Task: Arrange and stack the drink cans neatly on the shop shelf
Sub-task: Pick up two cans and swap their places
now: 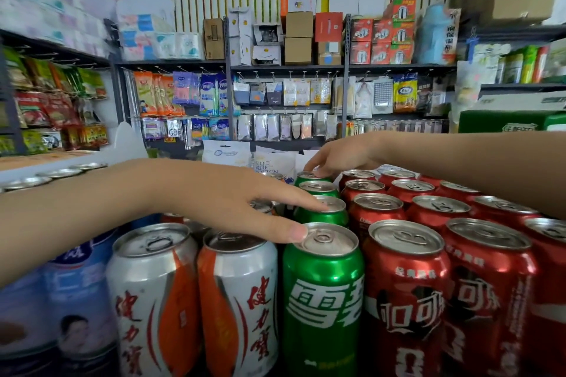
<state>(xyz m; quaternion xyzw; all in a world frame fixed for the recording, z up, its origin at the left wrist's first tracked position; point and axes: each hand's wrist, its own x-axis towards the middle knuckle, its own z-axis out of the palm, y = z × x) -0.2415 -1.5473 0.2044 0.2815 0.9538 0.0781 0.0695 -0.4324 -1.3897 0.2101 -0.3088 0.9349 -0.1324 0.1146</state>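
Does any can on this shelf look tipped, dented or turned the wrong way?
Nothing is tipped, dented or spilled. Only the two front silver cans differ: their labels are turned differently, so the orange stripes meet in the middle.

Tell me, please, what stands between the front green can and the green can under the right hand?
In the head view, two stand there: the second green can, touched by the left hand, then the third green can.
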